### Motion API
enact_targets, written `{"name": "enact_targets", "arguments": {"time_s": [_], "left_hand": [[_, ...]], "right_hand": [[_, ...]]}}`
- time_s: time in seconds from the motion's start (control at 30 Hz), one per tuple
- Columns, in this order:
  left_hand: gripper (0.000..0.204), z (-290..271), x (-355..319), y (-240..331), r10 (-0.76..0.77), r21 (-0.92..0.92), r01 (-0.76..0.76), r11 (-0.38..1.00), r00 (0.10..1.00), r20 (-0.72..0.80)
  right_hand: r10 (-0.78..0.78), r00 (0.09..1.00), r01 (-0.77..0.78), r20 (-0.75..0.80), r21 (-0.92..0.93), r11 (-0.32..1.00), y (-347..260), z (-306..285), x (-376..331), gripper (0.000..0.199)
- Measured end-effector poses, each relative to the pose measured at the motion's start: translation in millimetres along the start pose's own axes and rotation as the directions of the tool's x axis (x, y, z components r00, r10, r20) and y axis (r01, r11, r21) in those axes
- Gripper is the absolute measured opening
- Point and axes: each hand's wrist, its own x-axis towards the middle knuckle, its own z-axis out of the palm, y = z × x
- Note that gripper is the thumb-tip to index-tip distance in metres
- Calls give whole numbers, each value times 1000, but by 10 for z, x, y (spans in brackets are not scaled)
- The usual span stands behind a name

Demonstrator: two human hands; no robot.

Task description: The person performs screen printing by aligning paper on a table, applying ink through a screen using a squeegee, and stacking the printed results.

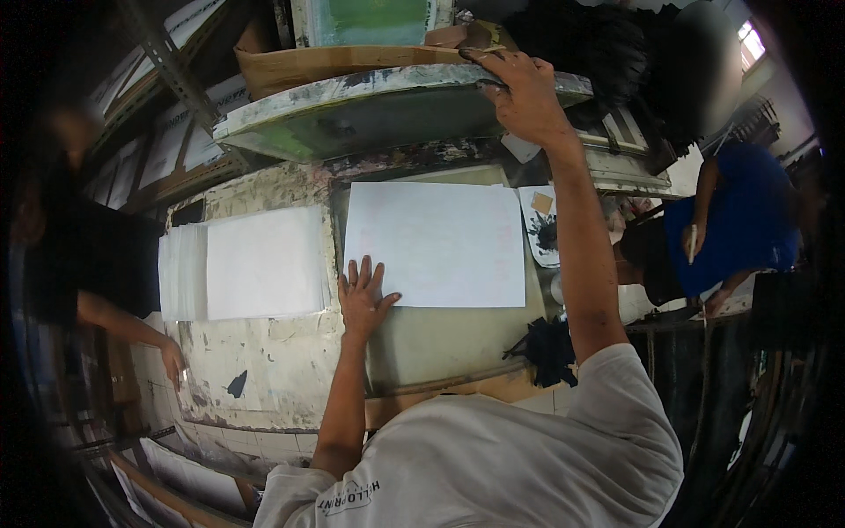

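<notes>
Left hand (pixel 363 299) lies flat, fingers spread, on the white sheet's (pixel 433 244) near-left corner; right hand (pixel 523 92) grips the raised screen frame (pixel 352 110) beyond the sheet.

Paint-stained white worktable (pixel 264 370), chipped and worn. Slanted metal shelving (pixel 167 62) stacked with flat white boards is seen upper left. Daylight is admitted through a small bright window (pixel 751 42) upper right.

The right hand's (pixel 525 92) fingertips curl over the raised printing screen's (pixel 370 106) far edge, out of sight. That frame hides the bench (pixel 264 370) behind it. The dark lump (pixel 550 350) by the sheet is unidentifiable; both bystanders are blurred.
</notes>
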Motion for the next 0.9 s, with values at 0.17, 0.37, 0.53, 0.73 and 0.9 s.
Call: {"name": "enact_targets", "arguments": {"time_s": [0.17,0.37,0.53,0.73,0.9], "left_hand": [[75,108,92,131,-141,-21,140,990,987,-75],[82,19,161,104,-185,-80,176,981,975,-123],[79,-587,154,144,-441,-703,-11,711,773,-457],[66,-1336,250,92,-539,-822,-220,525,662,-521],[68,-1380,291,79,-576,-858,-268,439,649,-498]], "right_hand": [[26,1000,-26,-11,-22,999,-14,37,-50,50],[29,999,-30,24,36,999,-176,-85,-163,51],[86,991,-93,98,72,993,-485,-245,-738,59],[81,990,-93,117,104,990,-609,-246,-1008,58],[60,996,-64,72,58,996,-520,-202,-903,55]]}}
